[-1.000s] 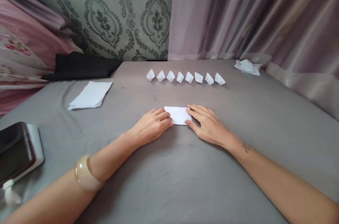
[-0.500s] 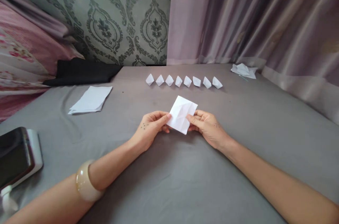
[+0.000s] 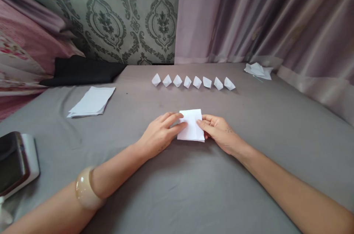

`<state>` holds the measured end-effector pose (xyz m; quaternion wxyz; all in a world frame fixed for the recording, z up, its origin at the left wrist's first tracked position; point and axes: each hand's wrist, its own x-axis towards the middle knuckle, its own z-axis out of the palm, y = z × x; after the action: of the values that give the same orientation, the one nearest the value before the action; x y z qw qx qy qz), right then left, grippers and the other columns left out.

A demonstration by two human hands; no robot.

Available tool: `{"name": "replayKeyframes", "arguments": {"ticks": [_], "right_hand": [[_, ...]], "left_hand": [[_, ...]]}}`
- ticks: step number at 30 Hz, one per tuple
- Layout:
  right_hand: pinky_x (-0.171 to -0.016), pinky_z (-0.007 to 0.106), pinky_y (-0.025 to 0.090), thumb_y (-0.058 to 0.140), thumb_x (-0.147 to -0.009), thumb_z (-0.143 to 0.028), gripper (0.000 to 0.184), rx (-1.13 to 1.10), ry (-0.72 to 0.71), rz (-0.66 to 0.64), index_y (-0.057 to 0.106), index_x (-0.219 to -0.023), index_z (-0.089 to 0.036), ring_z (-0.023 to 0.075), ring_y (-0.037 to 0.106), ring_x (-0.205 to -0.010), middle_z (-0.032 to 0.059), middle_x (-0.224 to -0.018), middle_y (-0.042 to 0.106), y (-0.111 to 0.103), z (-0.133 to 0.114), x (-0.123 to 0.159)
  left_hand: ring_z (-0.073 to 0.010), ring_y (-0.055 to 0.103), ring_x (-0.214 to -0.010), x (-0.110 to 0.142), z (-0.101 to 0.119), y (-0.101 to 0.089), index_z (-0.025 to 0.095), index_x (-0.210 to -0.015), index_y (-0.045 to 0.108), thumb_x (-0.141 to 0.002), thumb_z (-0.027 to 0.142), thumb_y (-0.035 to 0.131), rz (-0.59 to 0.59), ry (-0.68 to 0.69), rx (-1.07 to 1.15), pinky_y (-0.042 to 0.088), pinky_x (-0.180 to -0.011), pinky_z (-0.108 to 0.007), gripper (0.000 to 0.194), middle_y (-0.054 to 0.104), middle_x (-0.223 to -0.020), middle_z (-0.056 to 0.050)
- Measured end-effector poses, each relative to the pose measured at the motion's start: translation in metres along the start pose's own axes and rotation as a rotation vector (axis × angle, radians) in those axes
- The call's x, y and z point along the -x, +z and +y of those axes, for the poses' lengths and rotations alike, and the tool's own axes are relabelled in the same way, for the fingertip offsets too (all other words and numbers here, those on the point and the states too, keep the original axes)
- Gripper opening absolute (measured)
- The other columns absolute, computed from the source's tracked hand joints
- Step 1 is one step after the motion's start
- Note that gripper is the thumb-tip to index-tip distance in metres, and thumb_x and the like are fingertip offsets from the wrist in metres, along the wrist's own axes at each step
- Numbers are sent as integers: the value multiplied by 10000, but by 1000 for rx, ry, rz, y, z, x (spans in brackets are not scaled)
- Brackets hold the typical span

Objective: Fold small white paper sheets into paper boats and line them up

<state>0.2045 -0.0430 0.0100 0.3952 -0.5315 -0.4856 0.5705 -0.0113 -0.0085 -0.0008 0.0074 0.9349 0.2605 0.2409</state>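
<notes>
Between my hands is a small square of folded white paper (image 3: 190, 133), with creases across its face and slightly separated layers at its lower edge. My right hand (image 3: 218, 131) grips its right side, thumb on the front and fingers mostly hidden behind. At the left edge, my left hand (image 3: 162, 131) holds the paper, with thumb and index fingertip over its front; the other fingertips are partly hidden. Beyond the paper stands a row of several small folded white paper shapes (image 3: 187, 82).
A stack of white paper sheets (image 3: 91, 100) lies left on the grey cloth surface (image 3: 177, 189). Loose paper pieces (image 3: 258, 70) are at the far right. A black cloth (image 3: 85, 72) rests at the back left, and a white device with a dark top (image 3: 30, 156) is at the left edge.
The folded paper has turned from a tilted position to nearly square-on. My left hand has shifted its grip, its index finger now over the front. The camera view has moved slightly.
</notes>
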Motion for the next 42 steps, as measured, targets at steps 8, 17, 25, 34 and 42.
{"name": "replayKeyframes", "arguments": {"ticks": [8, 17, 25, 34, 42], "right_hand": [[-835, 375, 500, 469, -898, -394, 361, 713, -489, 369, 595, -1167, -191, 219, 630, -942, 102, -1088, 659, -13, 3, 2], [-1040, 453, 392, 555, -844, -440, 497, 1144, -548, -61, 522, -1288, -217, 273, 460, -1257, 85, -1354, 524, -1, 9, 19], [-926, 428, 477, 551, -858, -293, 286, 1104, -610, -15, 628, -1129, -248, 256, 558, -1098, 65, -1206, 615, -4, 11, 14], [-843, 338, 477, 489, -905, -304, 227, 833, -423, 167, 678, -806, -226, 186, 593, -949, 40, -1056, 635, -6, 14, -5], [-701, 321, 461, 509, -871, -379, 306, 837, -317, 264, 599, -645, -193, 153, 586, -735, 53, -977, 601, -2, 17, -15]], "left_hand": [[-217, 541, -1177, 3, -6, 6, 181, -1243, 524, -951, 160, 334, -208, 87, 39, 460, -965, -366, 349, 598, -1257, -96], [-185, 572, -897, 4, 1, 4, 169, -1043, 639, -951, 205, 361, -154, -67, 83, 501, -781, -317, 295, 624, -1010, -91], [-189, 585, -918, 7, 5, 8, 215, -944, 688, -896, 207, 480, -64, -271, 219, 508, -781, -327, 214, 645, -1010, -60], [-209, 568, -899, -7, 13, 9, 185, -780, 706, -848, 308, 566, 11, -655, 408, 483, -826, -394, 199, 596, -933, -74], [-222, 519, -879, -12, 10, 22, 159, -638, 634, -861, 315, 528, 57, -709, 387, 454, -830, -433, 292, 560, -846, -78]]}}
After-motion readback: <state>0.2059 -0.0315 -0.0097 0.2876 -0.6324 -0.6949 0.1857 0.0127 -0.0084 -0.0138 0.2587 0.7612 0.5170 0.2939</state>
